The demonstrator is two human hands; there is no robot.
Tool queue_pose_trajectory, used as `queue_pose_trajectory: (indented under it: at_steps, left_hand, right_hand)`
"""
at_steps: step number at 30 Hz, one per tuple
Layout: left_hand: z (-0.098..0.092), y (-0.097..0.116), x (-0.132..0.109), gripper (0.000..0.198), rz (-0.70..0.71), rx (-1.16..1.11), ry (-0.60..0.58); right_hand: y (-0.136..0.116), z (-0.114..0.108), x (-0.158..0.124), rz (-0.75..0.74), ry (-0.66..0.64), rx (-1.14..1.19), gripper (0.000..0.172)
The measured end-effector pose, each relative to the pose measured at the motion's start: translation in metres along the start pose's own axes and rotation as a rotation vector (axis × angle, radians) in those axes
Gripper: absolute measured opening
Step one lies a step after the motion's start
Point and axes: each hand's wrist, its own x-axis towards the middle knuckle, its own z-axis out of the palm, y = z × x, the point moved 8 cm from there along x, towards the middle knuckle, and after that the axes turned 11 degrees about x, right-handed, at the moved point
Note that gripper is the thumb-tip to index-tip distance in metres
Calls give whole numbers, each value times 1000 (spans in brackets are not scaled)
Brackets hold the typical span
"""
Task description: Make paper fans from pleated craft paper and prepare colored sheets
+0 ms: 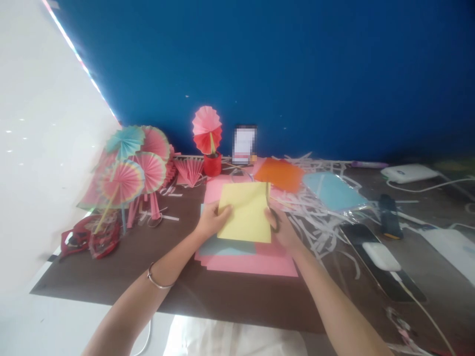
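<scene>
A sheet of yellow paper (245, 212) is held up in front of me over a stack of paper. My left hand (212, 220) pinches its left edge, thumb on top. At the right edge, my right hand (281, 230) is closed around scissors (275, 220); a black handle loop shows by the fingers, and a blade seems to run along the paper's edge. Beneath lie pink sheets (252, 266) and a blue-grey sheet (230, 247), partly covered by the yellow one.
Pleated paper fans (122, 183) stand at the left beside red bundles (100, 235). A red pot (213, 164) holds another fan. White paper strips (315, 230) spread rightward, near orange paper (280, 174), a blue packet (334, 190), a phone (356, 237) and a white case (381, 256).
</scene>
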Motion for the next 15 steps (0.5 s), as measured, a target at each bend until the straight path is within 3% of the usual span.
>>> queue_pose_trajectory:
  at_steps: [5, 11, 15]
  left_hand:
    - [1, 0, 0, 27, 5, 9, -6]
    - [3, 2, -1, 26, 30, 45, -31]
    - [2, 5, -2, 26, 42, 48, -26]
  right_hand:
    - [2, -3, 0, -2, 21, -18, 47]
    - [18, -24, -3, 8, 171, -70, 46]
    - [20, -23, -3, 20, 143, -67, 43]
